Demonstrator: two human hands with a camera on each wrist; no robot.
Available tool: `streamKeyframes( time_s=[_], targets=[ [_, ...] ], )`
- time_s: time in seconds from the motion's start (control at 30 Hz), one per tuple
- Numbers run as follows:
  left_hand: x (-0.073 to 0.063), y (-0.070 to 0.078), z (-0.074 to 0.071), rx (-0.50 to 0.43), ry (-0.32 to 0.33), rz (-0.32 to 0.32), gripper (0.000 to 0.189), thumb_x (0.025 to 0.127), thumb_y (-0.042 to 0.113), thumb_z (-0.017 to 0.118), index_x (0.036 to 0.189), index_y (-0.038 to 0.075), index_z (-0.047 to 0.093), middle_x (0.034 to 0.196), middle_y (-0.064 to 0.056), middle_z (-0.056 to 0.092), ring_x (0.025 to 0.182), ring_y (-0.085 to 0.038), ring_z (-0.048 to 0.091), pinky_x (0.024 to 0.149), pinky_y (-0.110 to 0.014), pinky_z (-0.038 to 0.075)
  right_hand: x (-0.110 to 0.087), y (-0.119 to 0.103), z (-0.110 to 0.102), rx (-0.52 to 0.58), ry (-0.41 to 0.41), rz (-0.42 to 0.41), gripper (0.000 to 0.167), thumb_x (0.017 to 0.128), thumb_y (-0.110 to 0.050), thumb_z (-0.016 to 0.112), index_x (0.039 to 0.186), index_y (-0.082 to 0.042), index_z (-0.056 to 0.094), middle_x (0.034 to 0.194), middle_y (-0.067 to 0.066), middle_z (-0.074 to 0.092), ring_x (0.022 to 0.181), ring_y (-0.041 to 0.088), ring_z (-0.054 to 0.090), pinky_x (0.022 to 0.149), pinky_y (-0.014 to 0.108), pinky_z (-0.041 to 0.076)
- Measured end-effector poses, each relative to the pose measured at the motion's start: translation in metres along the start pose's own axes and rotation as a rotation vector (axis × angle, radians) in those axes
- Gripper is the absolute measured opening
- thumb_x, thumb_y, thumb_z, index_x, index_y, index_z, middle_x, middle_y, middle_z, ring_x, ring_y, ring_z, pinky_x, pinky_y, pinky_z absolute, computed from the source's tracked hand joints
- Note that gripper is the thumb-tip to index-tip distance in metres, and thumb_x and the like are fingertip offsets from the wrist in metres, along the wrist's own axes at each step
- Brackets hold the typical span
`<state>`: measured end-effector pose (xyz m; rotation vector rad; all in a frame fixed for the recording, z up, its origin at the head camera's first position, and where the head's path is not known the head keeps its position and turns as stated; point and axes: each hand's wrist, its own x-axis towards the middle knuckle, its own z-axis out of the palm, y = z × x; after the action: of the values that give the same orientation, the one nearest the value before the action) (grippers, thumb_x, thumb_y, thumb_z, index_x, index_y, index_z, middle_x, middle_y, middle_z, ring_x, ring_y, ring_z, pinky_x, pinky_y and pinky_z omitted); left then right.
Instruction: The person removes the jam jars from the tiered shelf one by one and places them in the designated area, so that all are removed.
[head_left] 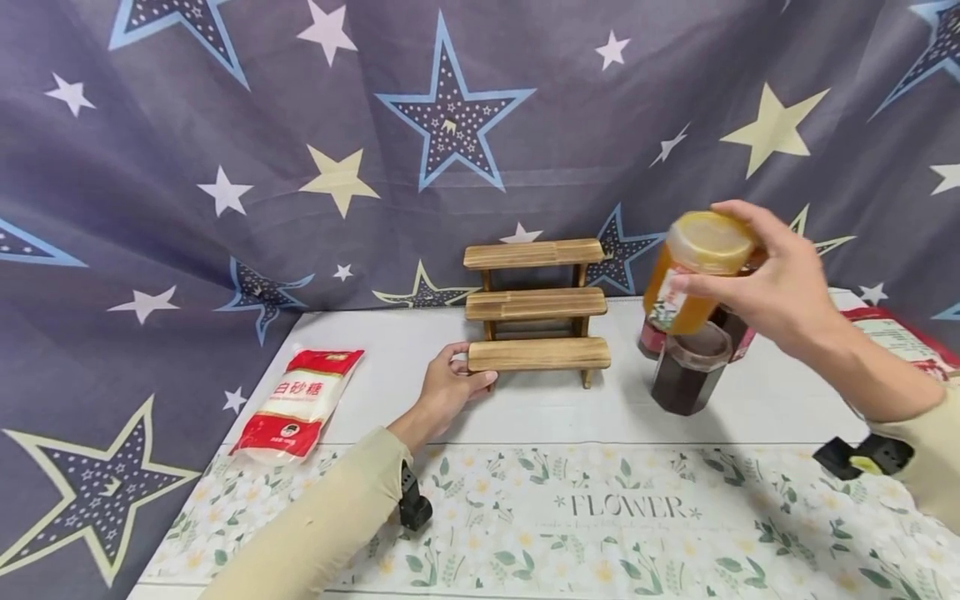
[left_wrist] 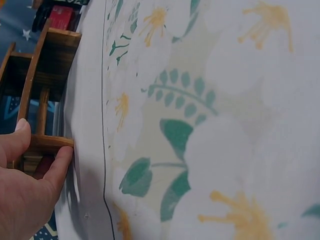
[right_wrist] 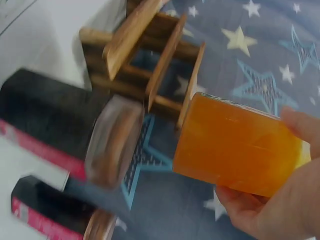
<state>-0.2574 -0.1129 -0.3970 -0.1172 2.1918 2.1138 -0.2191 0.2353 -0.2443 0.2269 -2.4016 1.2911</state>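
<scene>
A three-tier wooden step shelf (head_left: 538, 354) stands on the table against the backdrop. My left hand (head_left: 447, 387) grips the left end of its lowest step, and in the left wrist view thumb and fingers pinch the board's end (left_wrist: 52, 144). Up at the right, my right hand (head_left: 787, 279) holds a tilted jar of orange-yellow contents (head_left: 686, 279), with a yellow lid and a white label. In the right wrist view the fingers wrap the lid end of this jar (right_wrist: 235, 145). Just below it in the head view stands a dark jar (head_left: 684, 379) with a clear lid.
More dark jars with pink labels (head_left: 651, 340) stand behind the front one, partly hidden by the held jar. A red and white sugar bag (head_left: 300, 404) lies at the left, another red packet (head_left: 900, 342) at the far right. Star-patterned cloth (head_left: 450, 208) hangs behind the table.
</scene>
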Motion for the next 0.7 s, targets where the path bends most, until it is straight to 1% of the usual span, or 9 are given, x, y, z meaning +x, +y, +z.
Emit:
streamKeyframes(
  time_s=[0.13,0.23,0.37,0.53,0.7],
  targets=[
    [0.001,-0.001,-0.001,-0.006,-0.004,-0.003,0.067,0.082,-0.006,0.072,0.14,0.002,0.038,0.108,-0.023,0.058,0.085,-0.021,0.065,0.087,-0.042,0.059,-0.002,0.015,-0.022,-0.048,0.072,0.063,0.08,0.073,-0.024,0.086,0.142,-0.028,0.046,0.109,-0.001,0.05,0.089,0.012,0.049,0.062,0.003,0.046],
    [0.002,-0.001,-0.002,-0.009,-0.007,-0.006,0.067,0.082,-0.006,0.072,0.14,0.002,0.038,0.108,-0.023,0.058,0.085,-0.021,0.065,0.088,-0.042,0.058,-0.003,0.028,-0.035,-0.116,0.113,0.104,0.082,0.073,-0.03,0.086,0.143,-0.03,0.044,0.109,-0.002,0.05,0.089,0.01,0.047,0.061,0.001,0.043],
    [0.001,-0.001,-0.001,-0.006,-0.002,-0.005,0.067,0.082,-0.007,0.072,0.14,0.001,0.038,0.109,-0.023,0.058,0.084,-0.02,0.065,0.088,-0.042,0.058,-0.007,0.049,-0.048,-0.214,0.133,0.162,0.084,0.075,-0.037,0.083,0.146,-0.031,0.039,0.112,-0.001,0.047,0.09,0.01,0.044,0.059,0.001,0.038],
    [-0.001,0.001,0.0,-0.002,0.004,0.0,0.066,0.082,-0.008,0.072,0.139,0.001,0.039,0.108,-0.024,0.059,0.083,-0.019,0.065,0.086,-0.041,0.059,-0.014,0.075,-0.055,-0.29,0.146,0.212,0.088,0.075,-0.042,0.082,0.148,-0.028,0.036,0.111,0.0,0.046,0.088,0.011,0.042,0.056,0.003,0.036],
    [0.0,0.001,0.001,0.001,0.007,0.002,0.064,0.081,-0.008,0.071,0.137,0.001,0.041,0.105,-0.022,0.06,0.081,-0.018,0.065,0.086,-0.04,0.059,-0.023,0.099,-0.053,-0.297,0.168,0.225,0.089,0.075,-0.039,0.082,0.149,-0.024,0.035,0.114,0.003,0.046,0.083,0.0,0.04,0.056,0.0,0.034]
  ],
)
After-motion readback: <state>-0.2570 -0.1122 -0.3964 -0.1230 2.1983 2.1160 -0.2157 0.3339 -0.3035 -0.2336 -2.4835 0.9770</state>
